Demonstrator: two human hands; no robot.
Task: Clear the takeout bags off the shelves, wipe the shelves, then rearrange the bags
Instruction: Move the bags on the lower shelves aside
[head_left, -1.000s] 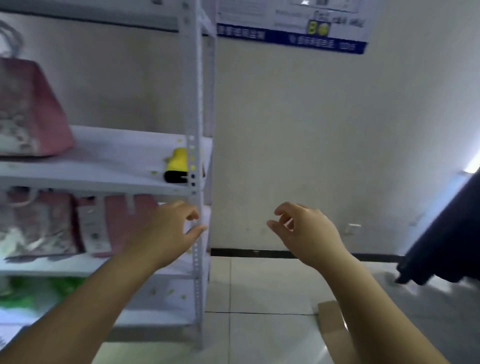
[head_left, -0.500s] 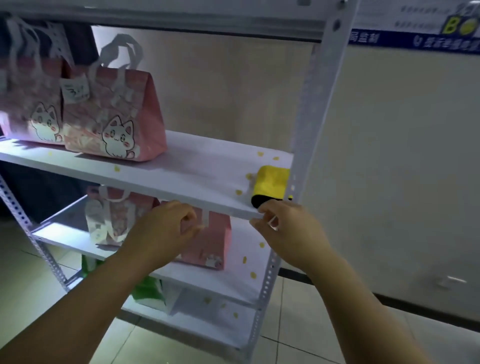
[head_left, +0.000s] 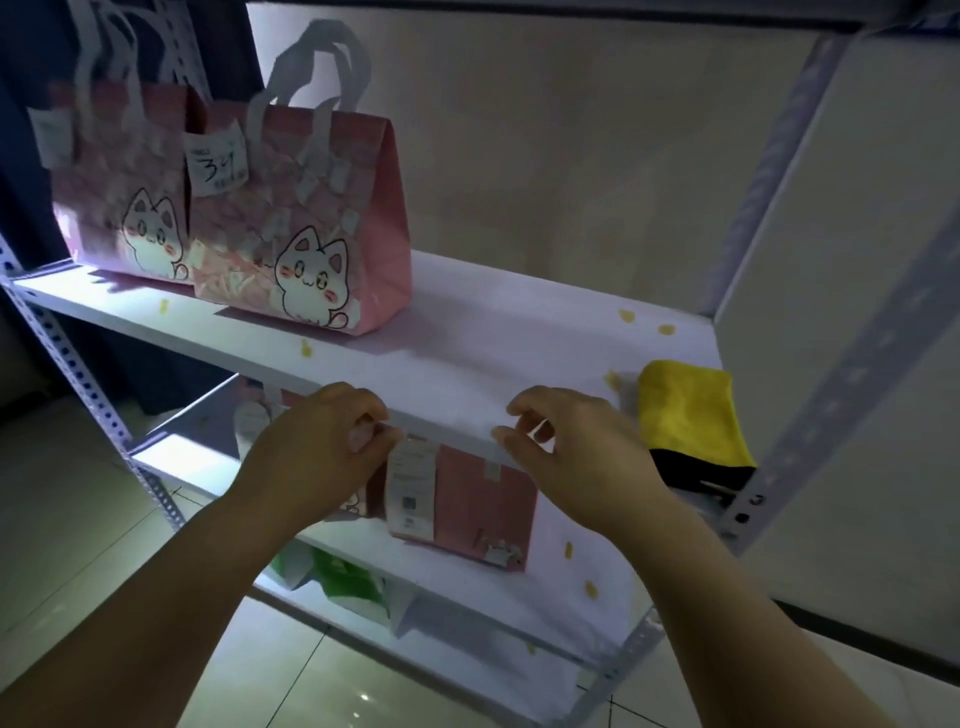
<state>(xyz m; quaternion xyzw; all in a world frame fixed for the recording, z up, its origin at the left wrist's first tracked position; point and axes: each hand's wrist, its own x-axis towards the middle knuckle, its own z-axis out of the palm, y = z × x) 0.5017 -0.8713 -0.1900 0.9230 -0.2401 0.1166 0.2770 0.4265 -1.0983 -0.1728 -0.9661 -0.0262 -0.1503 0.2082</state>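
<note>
Pink paper takeout bags with cat prints (head_left: 291, 234) are standing on the white metal shelf (head_left: 467, 353), another pink bag (head_left: 467, 499) sitting below. Left hand (head_left: 322, 452) is hovering at the shelf edge with curled fingers, grip unclear; right hand (head_left: 582, 452) is hanging loosely curled, empty, near a yellow-and-black cloth (head_left: 685, 410).

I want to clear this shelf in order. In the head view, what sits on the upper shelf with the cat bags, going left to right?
pink cat bag at the far left → second pink cat bag, with the handwritten tag → bare stretch of shelf → yellow and black cloth at the right end.
</note>
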